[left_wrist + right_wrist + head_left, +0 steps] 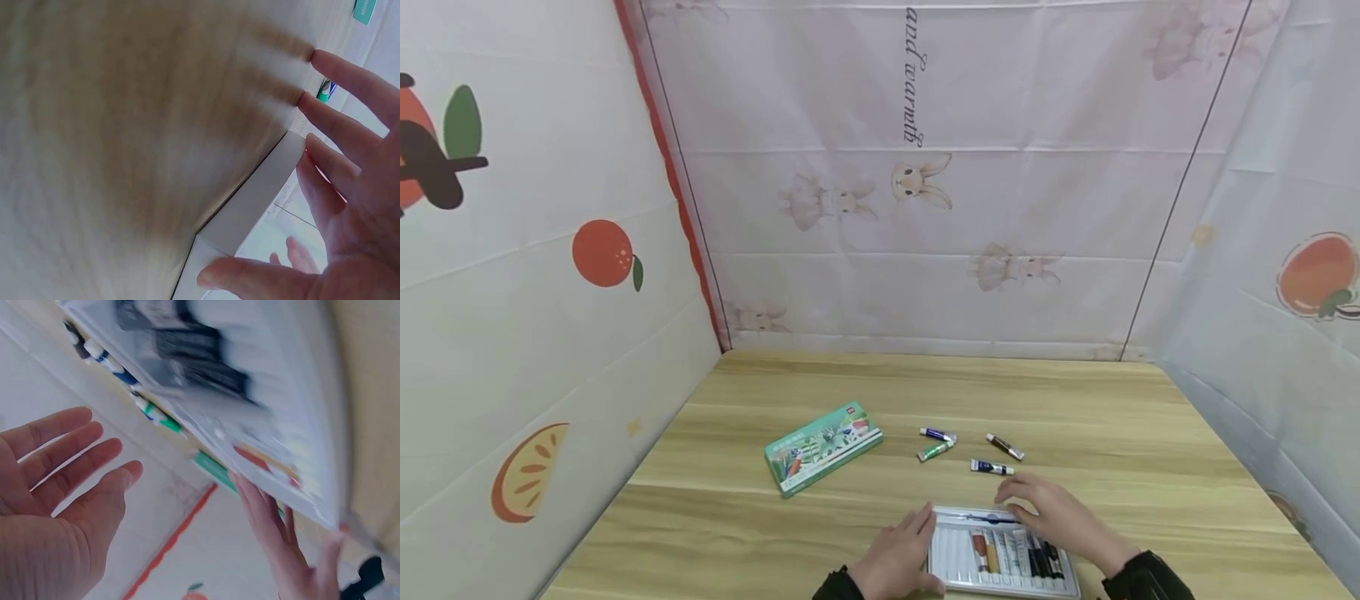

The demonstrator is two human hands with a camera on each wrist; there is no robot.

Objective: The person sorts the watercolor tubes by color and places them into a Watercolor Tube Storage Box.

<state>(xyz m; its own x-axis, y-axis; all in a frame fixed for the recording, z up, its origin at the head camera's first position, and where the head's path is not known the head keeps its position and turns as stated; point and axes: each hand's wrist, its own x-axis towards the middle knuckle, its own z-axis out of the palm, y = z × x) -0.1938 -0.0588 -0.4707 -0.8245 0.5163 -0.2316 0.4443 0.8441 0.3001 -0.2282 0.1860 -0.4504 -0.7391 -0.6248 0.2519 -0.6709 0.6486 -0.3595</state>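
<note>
A white plastic tray [951,557] lies at the table's near side, with several paint tubes [992,553] in its slots and a thin dark brush [992,520] along its far edge. My left hand [898,554] rests against the tray's left side. Its fingers are fairly straight, the thumb by the near corner, and the tray's side wall [256,194] shows in the left wrist view. Over the tray's far right part hovers my right hand [1052,512]. Its fingers are loosely bent with nothing in them, as the right wrist view also shows.
Beyond the tray lie loose paint tubes: purple-labelled [937,434], green [936,452], dark brown [1004,447] and dark blue [992,467]. A green illustrated box [823,450] lies farther left. Printed cloth walls [880,250] border the table [737,517] at the back and sides.
</note>
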